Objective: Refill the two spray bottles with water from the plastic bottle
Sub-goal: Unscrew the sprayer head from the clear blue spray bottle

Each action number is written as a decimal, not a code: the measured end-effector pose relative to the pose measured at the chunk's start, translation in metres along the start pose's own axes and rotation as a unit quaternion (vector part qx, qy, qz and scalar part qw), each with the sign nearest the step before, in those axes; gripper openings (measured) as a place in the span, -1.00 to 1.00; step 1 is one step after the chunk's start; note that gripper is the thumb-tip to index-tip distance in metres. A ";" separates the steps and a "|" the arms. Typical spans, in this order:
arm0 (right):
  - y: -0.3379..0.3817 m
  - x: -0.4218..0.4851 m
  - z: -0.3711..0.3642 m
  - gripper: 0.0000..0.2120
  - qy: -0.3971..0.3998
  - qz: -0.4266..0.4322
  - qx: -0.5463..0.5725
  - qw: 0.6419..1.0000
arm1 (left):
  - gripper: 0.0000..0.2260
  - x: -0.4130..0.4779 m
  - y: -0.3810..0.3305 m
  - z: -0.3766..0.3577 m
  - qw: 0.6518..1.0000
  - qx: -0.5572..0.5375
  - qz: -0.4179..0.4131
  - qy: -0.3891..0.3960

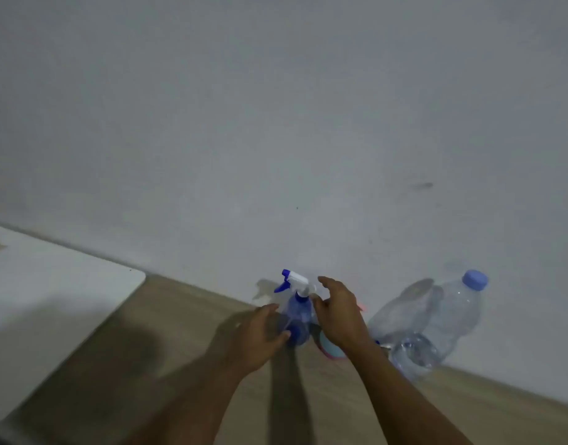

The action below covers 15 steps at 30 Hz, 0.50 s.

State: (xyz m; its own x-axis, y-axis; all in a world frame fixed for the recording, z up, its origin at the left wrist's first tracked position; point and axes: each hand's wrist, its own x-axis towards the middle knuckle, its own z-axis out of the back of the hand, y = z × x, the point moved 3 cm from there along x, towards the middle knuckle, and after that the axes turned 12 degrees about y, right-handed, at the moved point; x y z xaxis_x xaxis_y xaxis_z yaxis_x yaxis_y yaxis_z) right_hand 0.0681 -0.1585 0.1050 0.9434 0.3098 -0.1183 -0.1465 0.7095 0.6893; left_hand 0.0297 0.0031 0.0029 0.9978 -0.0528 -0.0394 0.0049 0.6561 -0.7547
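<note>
Blue spray bottle (297,319) stands on the worktop (186,332); left hand (253,338) holds it, right hand (338,313) is loose at its three o'clock.

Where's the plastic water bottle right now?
In the head view the plastic bottle stands on the wooden surface against the wall, on the right, just right of the right hand, with the blue spray bottle further left.

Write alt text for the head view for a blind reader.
A left hand holds a blue spray bottle upright on a wooden surface; the open right hand hovers beside its white spray head. A big clear plastic bottle with a blue cap stands at the right.
</note>
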 end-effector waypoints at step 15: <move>-0.036 0.048 -0.023 -0.82 -0.011 -0.026 -0.013 1.000 | -0.64 0.060 0.046 -0.064 0.988 -0.147 -0.017 0.033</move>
State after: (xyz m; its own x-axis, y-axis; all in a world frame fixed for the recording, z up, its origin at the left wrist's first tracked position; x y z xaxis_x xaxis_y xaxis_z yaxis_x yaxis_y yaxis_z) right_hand 0.1119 -0.1546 0.0584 0.9560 0.2589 -0.1381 -0.1044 0.7401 0.6643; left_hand 0.0852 -0.0179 -0.0761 0.9908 -0.1275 -0.0460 0.0100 0.4069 -0.9134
